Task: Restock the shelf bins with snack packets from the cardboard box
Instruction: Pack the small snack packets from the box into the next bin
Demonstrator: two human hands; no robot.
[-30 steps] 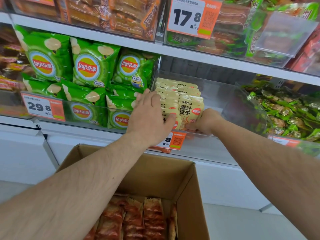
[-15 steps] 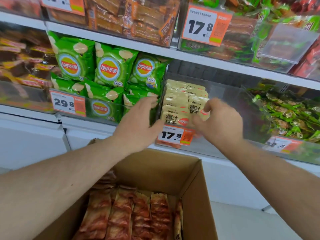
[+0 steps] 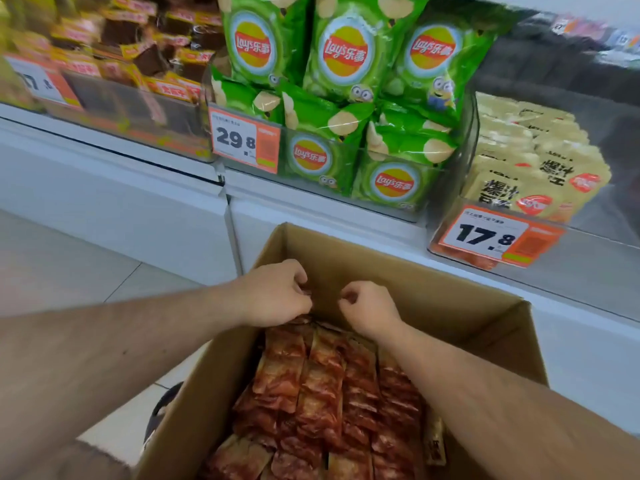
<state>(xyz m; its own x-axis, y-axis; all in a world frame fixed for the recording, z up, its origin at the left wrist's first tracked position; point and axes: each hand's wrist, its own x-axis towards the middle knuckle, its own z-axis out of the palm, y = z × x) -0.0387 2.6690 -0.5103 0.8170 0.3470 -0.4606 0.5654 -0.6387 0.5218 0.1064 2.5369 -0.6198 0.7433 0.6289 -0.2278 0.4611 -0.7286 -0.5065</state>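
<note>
Head view: both hands are down inside the open cardboard box (image 3: 398, 271), at the far end of its rows of reddish snack packets (image 3: 311, 382). The left hand (image 3: 273, 294) has its fingers curled, pinching the top edge of a packet; how many it holds is hard to make out. The right hand (image 3: 369, 306) is curled into a loose fist just right of it, and whether it grips a packet I cannot tell. The box's near end is cut off by the frame. On the shelf beyond, green chip bags (image 3: 349, 53) fill a clear bin, their tops cropped. To the right, pale yellow packets (image 3: 533, 168) sit behind a 17.8 price tag (image 3: 485, 233). The far-left bin (image 3: 131, 109) is blurred.
</note>
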